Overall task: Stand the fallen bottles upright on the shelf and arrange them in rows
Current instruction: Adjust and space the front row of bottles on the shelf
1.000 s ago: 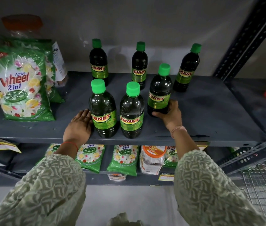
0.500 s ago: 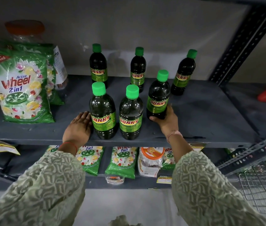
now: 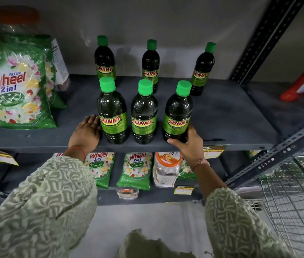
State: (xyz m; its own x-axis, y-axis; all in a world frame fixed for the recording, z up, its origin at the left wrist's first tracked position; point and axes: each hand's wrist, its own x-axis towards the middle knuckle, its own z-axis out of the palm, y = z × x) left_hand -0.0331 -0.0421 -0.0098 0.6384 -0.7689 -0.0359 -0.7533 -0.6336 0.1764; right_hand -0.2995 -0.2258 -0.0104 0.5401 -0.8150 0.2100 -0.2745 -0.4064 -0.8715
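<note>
Standing upright in two rows of three on the dark grey metal shelf (image 3: 231,116), six green-capped dark plastic bottles fill its middle, the right hand (image 3: 190,144) grasping the front-right bottle (image 3: 177,116) at 3 o'clock, the left hand (image 3: 86,133) resting flat, fingers loose, against the front-left bottle (image 3: 112,116).

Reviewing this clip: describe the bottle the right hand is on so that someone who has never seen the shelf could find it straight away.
Start at the dark grey shelf holding six upright green-capped Sunny bottles in two rows of three. Take the front row, nearest the shelf edge. It is the front right bottle, the only one with the right hand cupped around its base.
</note>
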